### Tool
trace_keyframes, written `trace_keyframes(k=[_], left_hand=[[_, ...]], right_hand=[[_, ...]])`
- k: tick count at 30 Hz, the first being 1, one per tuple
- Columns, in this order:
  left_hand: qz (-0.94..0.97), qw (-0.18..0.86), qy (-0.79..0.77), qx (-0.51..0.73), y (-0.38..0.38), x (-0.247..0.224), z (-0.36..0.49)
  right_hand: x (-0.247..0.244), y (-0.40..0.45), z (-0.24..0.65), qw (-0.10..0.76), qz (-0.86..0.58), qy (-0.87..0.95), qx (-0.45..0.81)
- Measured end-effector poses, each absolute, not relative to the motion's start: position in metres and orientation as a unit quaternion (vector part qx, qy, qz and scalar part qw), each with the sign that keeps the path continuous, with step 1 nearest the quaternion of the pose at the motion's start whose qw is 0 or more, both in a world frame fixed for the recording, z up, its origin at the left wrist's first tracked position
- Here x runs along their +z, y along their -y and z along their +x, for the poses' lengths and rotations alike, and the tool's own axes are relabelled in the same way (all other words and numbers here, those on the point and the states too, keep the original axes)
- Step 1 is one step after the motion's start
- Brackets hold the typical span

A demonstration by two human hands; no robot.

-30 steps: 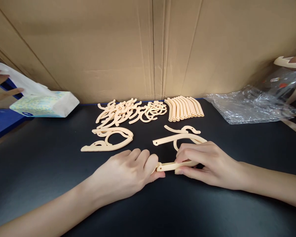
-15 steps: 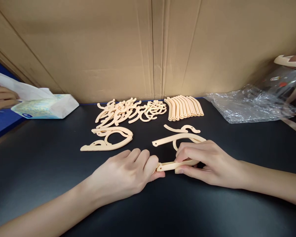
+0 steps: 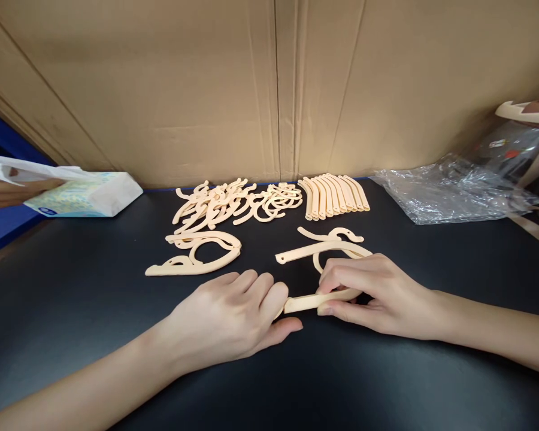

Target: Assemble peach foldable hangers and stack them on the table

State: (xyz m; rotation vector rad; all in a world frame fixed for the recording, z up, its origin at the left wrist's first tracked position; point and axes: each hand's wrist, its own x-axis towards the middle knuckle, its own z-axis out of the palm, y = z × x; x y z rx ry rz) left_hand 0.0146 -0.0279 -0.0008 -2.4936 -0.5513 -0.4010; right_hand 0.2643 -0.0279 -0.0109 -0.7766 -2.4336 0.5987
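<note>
My right hand (image 3: 372, 293) pinches a beige plastic folding-hanger arm (image 3: 302, 303) between thumb and fingers. My left hand (image 3: 238, 311) is curled around the left end of it, its thumb stretched out below; a sliver of another beige piece shows there, mostly hidden by the fingers. Just behind my right hand lie a loose hanger arm (image 3: 309, 250) with a hole at its end, and a curved hook piece (image 3: 341, 234). To the left lies a folded hanger (image 3: 215, 263) with its arms drawn together around a ring-shaped opening.
At the back are a heap of curved hanger pieces (image 3: 220, 203) and a neat row of hanger arms (image 3: 335, 196). A tissue pack (image 3: 90, 194) sits at the left, with another person's hand (image 3: 9, 193) at it. Clear plastic bag (image 3: 453, 188) at right; cardboard wall (image 3: 197, 90) behind.
The hanger arm in my hands has turned, so the hole at its left end no longer shows. My left thumb has moved slightly down and out. The other person's hand has lowered with the tissue.
</note>
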Motion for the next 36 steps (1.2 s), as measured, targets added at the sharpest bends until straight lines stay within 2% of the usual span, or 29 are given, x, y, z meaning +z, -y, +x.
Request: trace_keyframes(k=[5, 9, 16, 24, 28, 32, 36], left_hand=[[-0.944, 0.227, 0.191, -0.145, 0.0245, 0.0007, 0.0135], [-0.962, 0.144, 0.179, -0.15, 0.0213, -0.0009, 0.0123], [-0.974, 0.029, 0.181, -0.131, 0.0197, -0.0016, 0.0104], [-0.973, 0.021, 0.18, -0.143, 0.0195, -0.0024, 0.0101], [-0.974, 0.022, 0.179, -0.139, 0.0194, -0.003, 0.009], [-0.974, 0.019, 0.175, -0.141, 0.0197, -0.0032, 0.008], [-0.976, 0.022, 0.16, -0.143, 0.0201, -0.0029, 0.0091]], right_hand=[[-0.0149, 0.0282, 0.2649, 0.254, -0.266, 0.916, 0.16], [-0.0147, 0.0285, 0.2631, 0.251, -0.243, 0.93, 0.113], [-0.0146, 0.0278, 0.2622, 0.249, -0.24, 0.933, 0.096], [-0.0105, 0.0287, 0.2614, 0.29, -0.235, 0.923, 0.091], [-0.0077, 0.0266, 0.2617, 0.339, -0.3, 0.89, 0.054], [-0.0092, 0.0216, 0.2619, 0.303, -0.381, 0.873, 0.019], [-0.0119, 0.0204, 0.2614, 0.281, -0.398, 0.872, 0.03]])
